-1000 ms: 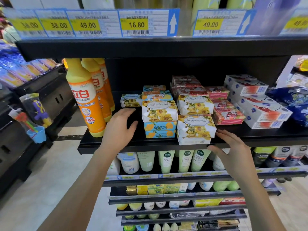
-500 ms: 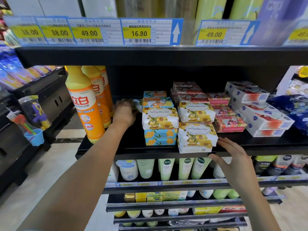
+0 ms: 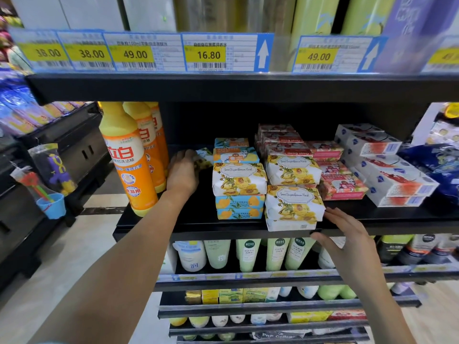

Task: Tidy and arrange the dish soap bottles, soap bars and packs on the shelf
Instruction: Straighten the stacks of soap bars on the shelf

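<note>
With the left hand [image 3: 182, 172], its grip curled round the loose floral soap bar [image 3: 205, 157], dish soap bottles [image 3: 129, 165] just left of it and soap stacks [image 3: 239, 180] just right, lift straight up before drawing back, the right hand [image 3: 347, 242], fingers spread, steadying the front stack [image 3: 294, 207].

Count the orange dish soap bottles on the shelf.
3, lined front to back at the left end of the shelf: front bottle, middle bottle, back bottle. More may be hidden behind.
</note>
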Demonstrator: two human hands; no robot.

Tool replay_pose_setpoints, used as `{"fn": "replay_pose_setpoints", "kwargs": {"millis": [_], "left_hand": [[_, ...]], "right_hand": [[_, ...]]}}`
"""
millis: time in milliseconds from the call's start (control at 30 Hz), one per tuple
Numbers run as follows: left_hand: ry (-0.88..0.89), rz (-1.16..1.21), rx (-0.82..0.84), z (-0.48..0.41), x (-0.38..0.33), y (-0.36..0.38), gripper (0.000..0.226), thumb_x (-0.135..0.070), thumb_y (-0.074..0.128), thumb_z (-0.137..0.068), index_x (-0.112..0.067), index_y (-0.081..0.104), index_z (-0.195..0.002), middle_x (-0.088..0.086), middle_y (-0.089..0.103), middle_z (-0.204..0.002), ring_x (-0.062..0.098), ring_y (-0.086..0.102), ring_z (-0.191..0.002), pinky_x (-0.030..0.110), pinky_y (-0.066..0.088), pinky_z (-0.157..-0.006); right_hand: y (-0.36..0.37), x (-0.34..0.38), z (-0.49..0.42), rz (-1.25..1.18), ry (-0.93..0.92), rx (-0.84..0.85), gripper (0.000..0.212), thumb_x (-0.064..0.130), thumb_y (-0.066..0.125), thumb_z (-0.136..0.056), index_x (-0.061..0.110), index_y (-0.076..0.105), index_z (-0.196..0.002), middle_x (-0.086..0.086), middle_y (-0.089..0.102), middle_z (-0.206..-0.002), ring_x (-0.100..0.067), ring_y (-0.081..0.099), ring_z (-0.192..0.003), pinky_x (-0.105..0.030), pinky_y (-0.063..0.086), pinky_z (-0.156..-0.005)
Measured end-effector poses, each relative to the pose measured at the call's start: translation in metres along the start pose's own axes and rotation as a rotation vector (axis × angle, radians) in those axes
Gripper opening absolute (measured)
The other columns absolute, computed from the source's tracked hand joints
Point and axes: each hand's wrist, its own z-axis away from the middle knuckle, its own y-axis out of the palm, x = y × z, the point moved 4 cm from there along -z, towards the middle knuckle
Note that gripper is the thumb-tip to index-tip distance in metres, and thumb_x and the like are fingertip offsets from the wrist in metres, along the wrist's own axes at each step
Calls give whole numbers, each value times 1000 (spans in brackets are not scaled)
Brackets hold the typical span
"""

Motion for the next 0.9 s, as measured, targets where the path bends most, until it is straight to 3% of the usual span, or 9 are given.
{"fn": "replay_pose_setpoints", "kwargs": {"millis": [233, 467, 700, 900], "left_hand": [[-24, 6, -88, 9, -3, -3, 51, -22, 74, -91, -4, 58, -136, 23, 46, -139, 43, 41, -129, 47, 43, -101], [-58, 88, -142, 37, -8, -7, 52, -24, 77, -88, -6, 55, -131, 23, 60, -125, 42, 58, -115, 45, 48, -87], [-92, 108, -211, 95, -15, -16, 63, -31, 76, -89, -6, 51, -141, 17, 59, -131, 36, 57, -120, 44, 51, -86], [-128, 194, -240, 157, -13, -33, 71, -35, 83, -83, -9, 55, -144, 9, 59, -137, 29, 54, -125, 43, 49, -97]], "right_hand": [[1, 0, 0, 13, 0, 3, 56, 26, 82, -83, 8, 66, -133, -6, 62, -140, -25, 49, -139, -49, 40, -114], [2, 0, 1, 16, 14, 2, 55, 25, 82, -83, 8, 67, -133, -7, 61, -141, -28, 49, -138, -50, 39, -113], [4, 0, 3, -5, 1, -18, 55, 20, 83, -82, 3, 66, -131, -12, 61, -141, -35, 50, -138, -59, 39, -114], [2, 2, 3, -12, 1, -19, 54, 21, 82, -84, 4, 65, -133, -11, 60, -142, -33, 48, -139, -56, 39, -115]]}}
